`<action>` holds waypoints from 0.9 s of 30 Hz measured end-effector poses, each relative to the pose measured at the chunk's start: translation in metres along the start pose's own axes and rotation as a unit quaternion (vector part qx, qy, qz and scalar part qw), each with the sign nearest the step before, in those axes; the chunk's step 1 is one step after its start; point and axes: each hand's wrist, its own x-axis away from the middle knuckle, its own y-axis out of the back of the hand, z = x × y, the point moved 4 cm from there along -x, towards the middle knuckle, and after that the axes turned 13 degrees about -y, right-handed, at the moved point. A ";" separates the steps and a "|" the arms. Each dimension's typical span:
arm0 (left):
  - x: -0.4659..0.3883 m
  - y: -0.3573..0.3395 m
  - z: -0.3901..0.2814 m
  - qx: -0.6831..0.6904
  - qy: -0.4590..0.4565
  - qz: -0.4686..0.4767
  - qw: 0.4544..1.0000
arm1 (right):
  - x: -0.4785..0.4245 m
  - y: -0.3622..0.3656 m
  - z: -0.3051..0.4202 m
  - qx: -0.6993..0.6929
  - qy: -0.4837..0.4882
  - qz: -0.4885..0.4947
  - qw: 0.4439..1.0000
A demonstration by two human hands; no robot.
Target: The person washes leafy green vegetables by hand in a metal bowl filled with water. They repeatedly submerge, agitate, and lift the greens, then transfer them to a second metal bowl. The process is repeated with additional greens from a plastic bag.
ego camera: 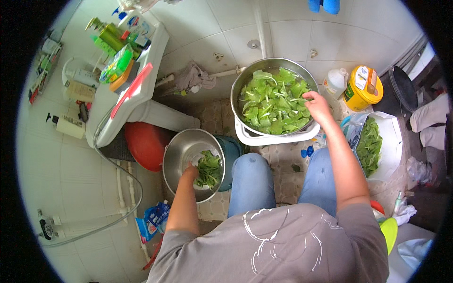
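Note:
A large steel basin [234,95] holds water and many floating green leaves [274,100]. At its right rim is my right hand [317,108], its fingers apart over the edge of the leaves, with nothing seen in its grasp. My left hand [191,172] reaches down inside a deep steel pot [178,152] to the left of my knees. A small bunch of leafy greens [208,169] lies in that pot, right against the left hand. The fingers there are partly hidden, so their grip on the greens is unclear.
The basin rests on a white plastic stool [279,140]. A white bag [391,148] with more greens stands at right, near a yellow bucket [361,93] and a plastic jug [335,82]. To the left are a pedestal sink [155,67], a red basin [147,145] and a grey hose [139,198].

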 end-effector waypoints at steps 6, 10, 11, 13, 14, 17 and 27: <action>0.021 -0.003 -0.016 -0.016 -0.010 -0.028 0.999 | 0.001 -0.003 0.018 0.069 0.002 -0.003 0.998; 0.046 0.065 -0.094 0.095 0.005 -0.223 0.970 | 0.003 -0.001 0.046 0.229 0.064 -0.020 0.971; 0.045 0.090 -0.124 0.123 -0.101 -0.313 0.936 | -0.002 -0.005 0.049 0.263 0.069 -0.011 0.962; 0.050 0.137 -0.200 0.237 -0.278 -0.422 0.830 | -0.007 -0.016 0.052 0.335 0.076 0.014 0.939; 0.060 0.160 -0.245 0.251 -0.333 -0.378 0.826 | -0.016 -0.022 0.050 0.383 0.040 0.077 0.919; 0.047 0.168 -0.337 0.185 -0.459 -0.209 0.843 | -0.024 -0.040 0.049 0.443 -0.023 0.128 0.887; -0.050 0.110 -0.399 0.164 -0.364 -0.123 0.908 | -0.052 -0.053 0.001 0.124 -0.099 0.049 0.986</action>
